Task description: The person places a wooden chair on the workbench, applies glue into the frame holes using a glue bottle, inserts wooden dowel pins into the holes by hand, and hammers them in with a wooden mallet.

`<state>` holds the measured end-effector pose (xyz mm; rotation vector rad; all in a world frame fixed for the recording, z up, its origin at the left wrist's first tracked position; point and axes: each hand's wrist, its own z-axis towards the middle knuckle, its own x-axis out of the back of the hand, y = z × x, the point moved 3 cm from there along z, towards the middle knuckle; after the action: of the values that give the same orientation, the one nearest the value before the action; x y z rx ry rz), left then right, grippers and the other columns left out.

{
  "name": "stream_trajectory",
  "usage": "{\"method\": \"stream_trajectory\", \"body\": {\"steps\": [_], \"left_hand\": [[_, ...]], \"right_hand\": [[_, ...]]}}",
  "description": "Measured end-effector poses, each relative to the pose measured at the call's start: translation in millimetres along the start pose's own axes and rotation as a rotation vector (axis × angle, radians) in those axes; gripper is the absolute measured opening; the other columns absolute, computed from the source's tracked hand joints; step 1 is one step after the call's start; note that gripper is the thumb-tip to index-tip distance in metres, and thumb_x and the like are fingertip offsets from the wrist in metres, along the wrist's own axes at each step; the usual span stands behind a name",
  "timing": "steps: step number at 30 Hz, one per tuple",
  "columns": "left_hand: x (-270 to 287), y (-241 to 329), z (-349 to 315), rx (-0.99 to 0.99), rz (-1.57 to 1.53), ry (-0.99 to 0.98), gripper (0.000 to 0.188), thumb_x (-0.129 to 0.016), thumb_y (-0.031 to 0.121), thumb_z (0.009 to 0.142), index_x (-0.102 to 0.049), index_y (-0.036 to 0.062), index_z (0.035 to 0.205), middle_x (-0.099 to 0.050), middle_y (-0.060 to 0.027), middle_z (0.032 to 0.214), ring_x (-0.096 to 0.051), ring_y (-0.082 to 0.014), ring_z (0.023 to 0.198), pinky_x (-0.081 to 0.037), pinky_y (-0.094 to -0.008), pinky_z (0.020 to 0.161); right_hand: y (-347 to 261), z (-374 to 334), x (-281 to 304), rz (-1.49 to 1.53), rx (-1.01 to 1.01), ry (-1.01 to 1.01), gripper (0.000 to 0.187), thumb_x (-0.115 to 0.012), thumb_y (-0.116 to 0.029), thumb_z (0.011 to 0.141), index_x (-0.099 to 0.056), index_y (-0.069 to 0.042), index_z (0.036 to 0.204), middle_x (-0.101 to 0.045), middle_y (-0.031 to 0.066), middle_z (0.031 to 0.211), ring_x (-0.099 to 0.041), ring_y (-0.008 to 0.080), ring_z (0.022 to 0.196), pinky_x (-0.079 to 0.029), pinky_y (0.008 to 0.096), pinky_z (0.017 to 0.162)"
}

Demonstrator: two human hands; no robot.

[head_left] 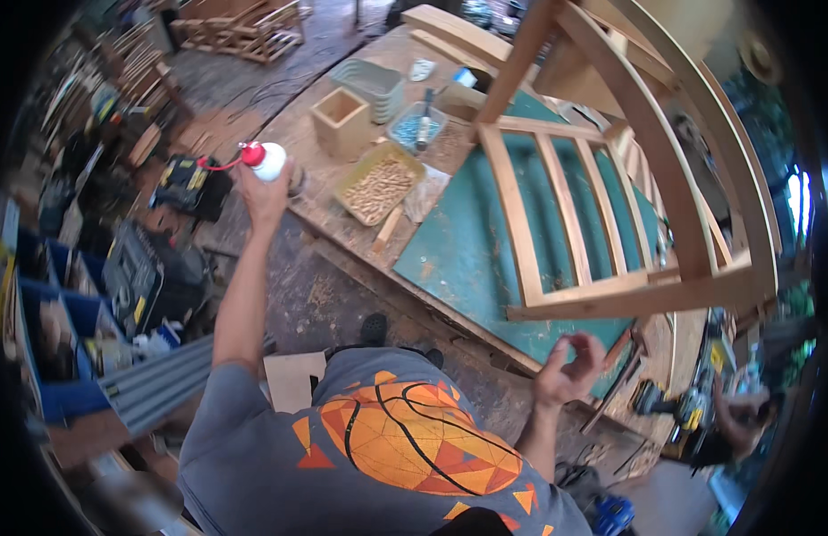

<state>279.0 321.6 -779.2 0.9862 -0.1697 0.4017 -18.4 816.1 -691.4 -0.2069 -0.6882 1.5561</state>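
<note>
My left hand (267,198) is closed round a white squeeze bottle (270,162) with a red cap and a thin red spout, held by the left corner of the workbench (320,219). My right hand (570,368) hovers at the bench's front edge, fingers loosely curled and thumb apart, with nothing visible in it. Just beyond it, a slatted wooden chair frame (570,214) rests on a green sheet (458,241). Between the bottle and the frame sits a yellowish tray (347,196) of small wooden dowels (380,188).
Behind the tray stand a square wooden box (340,121), a grey plastic basket (371,80) and a brush (424,121) in a tub of blue bits. A hammer (626,366) and cordless drill (653,397) lie at right. Toolboxes (155,268) and blue bins (61,393) crowd the left.
</note>
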Motion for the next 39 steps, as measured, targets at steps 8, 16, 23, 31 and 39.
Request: {"method": "stream_trajectory", "body": {"steps": [8, 16, 23, 31, 39], "left_hand": [[-76, -61, 30, -0.153, 0.038, 0.001, 0.081, -0.089, 0.029, 0.079, -0.049, 0.0006, 0.144, -0.059, -0.0193, 0.135, -0.059, -0.0327, 0.122, -0.046, -0.043, 0.105], [-36, 60, -105, 0.043, -0.024, -0.021, 0.076, -0.077, 0.027, 0.09, -0.039, -0.0076, 0.145, -0.042, -0.0249, 0.15, -0.045, -0.0366, 0.137, -0.034, -0.0514, 0.117], [-116, 335, -257, -0.306, -0.826, -0.828, 0.088, -0.08, 0.02, 0.083, -0.03, -0.0066, 0.151, -0.041, -0.0225, 0.147, -0.04, -0.0357, 0.14, -0.031, -0.0487, 0.119], [-134, 312, -233, -0.327, -0.693, -0.47, 0.074, -0.086, 0.012, 0.078, -0.048, -0.0069, 0.138, -0.061, -0.0188, 0.129, -0.062, -0.0283, 0.116, -0.049, -0.0397, 0.1], [-219, 227, -89, -0.373, -0.564, -0.219, 0.062, -0.08, 0.022, 0.079, -0.057, -0.0039, 0.131, -0.061, -0.0206, 0.121, -0.06, -0.0323, 0.115, -0.049, -0.0426, 0.097]], "right_hand": [[44, 166, 116, -0.485, 0.137, 0.139, 0.065, -0.07, -0.023, 0.098, -0.04, -0.001, 0.151, -0.049, 0.0179, 0.15, -0.049, 0.0289, 0.138, -0.043, 0.0424, 0.11], [89, 314, 156, -0.612, 0.17, -0.661, 0.065, -0.063, -0.052, 0.096, -0.059, -0.002, 0.136, -0.052, 0.0203, 0.147, -0.045, 0.0337, 0.141, -0.031, 0.0437, 0.119], [87, 312, 141, -0.527, 0.101, -0.615, 0.069, -0.071, -0.065, 0.082, -0.069, -0.005, 0.117, -0.067, 0.0159, 0.111, -0.059, 0.0328, 0.114, -0.046, 0.0466, 0.098], [-3, 268, 96, -0.722, 0.228, -0.418, 0.087, -0.066, -0.085, 0.072, -0.075, -0.002, 0.097, -0.067, 0.0152, 0.091, -0.06, 0.0299, 0.095, -0.041, 0.0434, 0.092], [-66, 235, 38, -0.631, 0.386, -0.272, 0.069, -0.071, -0.064, 0.083, -0.066, -0.004, 0.116, -0.063, 0.0198, 0.1, -0.059, 0.0359, 0.098, -0.042, 0.0504, 0.092]]}}
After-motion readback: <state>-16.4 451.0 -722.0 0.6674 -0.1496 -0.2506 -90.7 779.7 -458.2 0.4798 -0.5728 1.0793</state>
